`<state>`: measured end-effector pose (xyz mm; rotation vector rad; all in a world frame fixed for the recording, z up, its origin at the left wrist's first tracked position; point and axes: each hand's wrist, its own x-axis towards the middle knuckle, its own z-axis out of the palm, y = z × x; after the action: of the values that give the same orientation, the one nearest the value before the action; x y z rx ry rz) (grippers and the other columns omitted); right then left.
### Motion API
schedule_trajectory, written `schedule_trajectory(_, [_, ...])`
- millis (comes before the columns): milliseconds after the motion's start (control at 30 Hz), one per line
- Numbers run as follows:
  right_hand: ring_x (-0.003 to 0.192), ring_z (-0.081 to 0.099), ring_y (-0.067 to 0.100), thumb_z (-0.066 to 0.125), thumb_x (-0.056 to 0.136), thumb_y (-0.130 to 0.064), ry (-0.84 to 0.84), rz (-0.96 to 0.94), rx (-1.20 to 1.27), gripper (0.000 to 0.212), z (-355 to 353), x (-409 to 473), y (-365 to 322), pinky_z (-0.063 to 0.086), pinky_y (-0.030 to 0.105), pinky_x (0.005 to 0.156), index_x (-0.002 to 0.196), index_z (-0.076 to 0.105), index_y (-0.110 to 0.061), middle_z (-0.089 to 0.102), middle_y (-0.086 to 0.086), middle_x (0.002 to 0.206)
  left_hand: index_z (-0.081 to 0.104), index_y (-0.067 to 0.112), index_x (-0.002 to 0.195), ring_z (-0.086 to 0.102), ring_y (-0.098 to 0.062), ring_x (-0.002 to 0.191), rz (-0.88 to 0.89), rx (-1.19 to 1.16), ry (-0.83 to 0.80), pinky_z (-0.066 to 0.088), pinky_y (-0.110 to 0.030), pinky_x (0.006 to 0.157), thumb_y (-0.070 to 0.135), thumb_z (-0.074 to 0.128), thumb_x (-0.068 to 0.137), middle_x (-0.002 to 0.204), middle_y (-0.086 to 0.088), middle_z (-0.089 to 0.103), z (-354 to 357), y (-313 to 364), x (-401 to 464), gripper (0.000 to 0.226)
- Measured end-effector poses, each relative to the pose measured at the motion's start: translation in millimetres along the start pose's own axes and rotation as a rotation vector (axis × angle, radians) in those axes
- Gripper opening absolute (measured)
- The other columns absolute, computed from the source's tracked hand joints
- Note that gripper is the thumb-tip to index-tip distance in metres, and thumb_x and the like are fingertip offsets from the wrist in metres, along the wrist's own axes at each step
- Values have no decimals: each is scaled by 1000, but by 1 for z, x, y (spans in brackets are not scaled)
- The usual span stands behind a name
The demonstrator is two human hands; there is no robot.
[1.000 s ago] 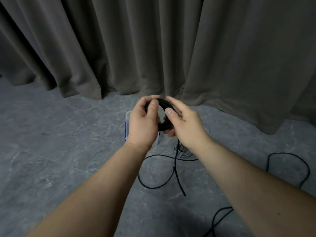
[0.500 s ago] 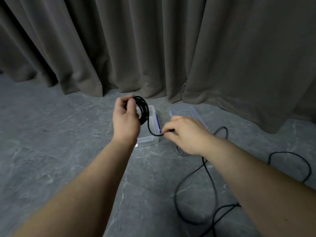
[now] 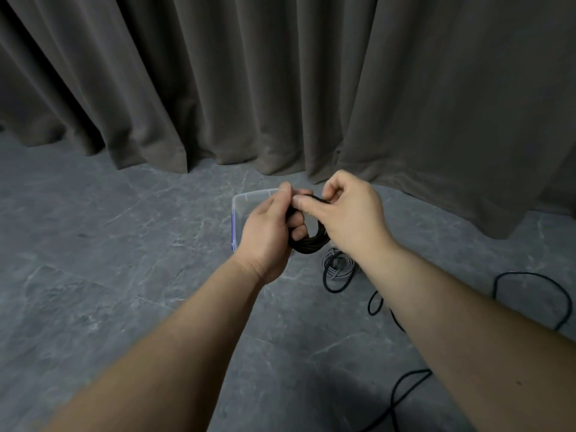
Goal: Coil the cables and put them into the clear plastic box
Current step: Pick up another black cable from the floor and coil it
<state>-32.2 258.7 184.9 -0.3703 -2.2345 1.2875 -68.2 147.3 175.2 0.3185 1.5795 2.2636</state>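
Where the hands were apart a moment ago, right hand (image 3: 349, 213) and left hand (image 3: 268, 232) now meet, fingers (image 3: 304, 202) pinching the coil (image 3: 308, 244) between them.

The hands (image 3: 311, 219) hold a cable coil (image 3: 310, 243) over the box (image 3: 240, 204); another coil (image 3: 338, 269) lies right of it.

Hands hide most of the clear plastic box (image 3: 241, 203) and black coil (image 3: 307, 244).

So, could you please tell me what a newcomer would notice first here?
Both hands meet mid-frame: the left hand grips a black cable coil while the right hand pinches its top. Behind them sits the clear plastic box; loose black cable trails across the floor at right.
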Motion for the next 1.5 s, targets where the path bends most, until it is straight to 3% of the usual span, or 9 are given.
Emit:
schedule_trajectory(267, [56,54,2,61,87,0,-197,167,533,21,-4,10,11,42,18,53,76,64,-16,60,-6,61,57,8,94,26,-3,37,8,9,28,28,-19,47,16,38,104,44,10,33,-5,0,1,23])
schedule_trajectory(367, [66,61,9,58,92,-6,-174,172,471,23,1,5,14,51,26,58,79,66,-23,66,-3,71,57,10,90,27,-4,37,27,-41,99,30,-19,44,16,39,103,44,8,33,-2,0,4,23])
schedule_trajectory(467, [88,67,20,52,95,-24,-138,76,306,20,7,-1,16,56,45,81,99,70,-29,72,1,94,58,10,90,27,-5,39,51,-73,150,30,-19,44,16,40,103,47,7,33,-1,1,6,23])
schedule_trajectory(533, [95,64,17,47,97,-34,-177,-15,132,33,7,-6,14,53,40,89,126,61,-28,71,-1,101,58,10,93,27,-6,41,61,-69,161,29,-21,47,17,40,103,48,7,32,0,3,6,22])
schedule_trajectory(633, [100,62,18,47,98,-32,-197,-78,-66,43,10,-10,13,49,31,91,141,45,-28,69,6,110,57,9,96,27,-5,41,65,-63,149,28,-22,49,17,39,104,47,8,33,1,3,6,20])
schedule_trajectory(767, [83,65,30,45,99,-24,-105,-120,-134,33,12,-6,13,54,43,78,129,58,-21,71,10,93,54,8,104,29,-5,42,89,-16,99,30,-19,46,15,40,104,47,9,34,7,1,2,16])
schedule_trajectory(1000, [66,58,12,47,98,-17,-109,-8,89,32,7,-5,13,56,35,64,126,62,-19,58,-6,68,54,7,108,39,-6,46,58,-77,45,43,-18,49,14,40,103,52,6,39,11,8,-2,16])
schedule_trajectory(1367, [66,60,-4,52,96,-10,-288,169,403,38,-29,-3,-39,48,14,54,132,55,-24,63,-4,82,57,9,95,31,-3,37,-89,-165,92,32,-16,41,12,36,103,45,8,35,29,70,-14,23])
schedule_trajectory(1500, [70,58,-5,51,97,-14,-351,179,336,40,-62,12,-93,48,16,63,135,52,-27,65,-7,92,55,9,94,34,-2,35,-112,-120,123,34,-16,41,13,35,104,42,9,38,59,130,-22,23])
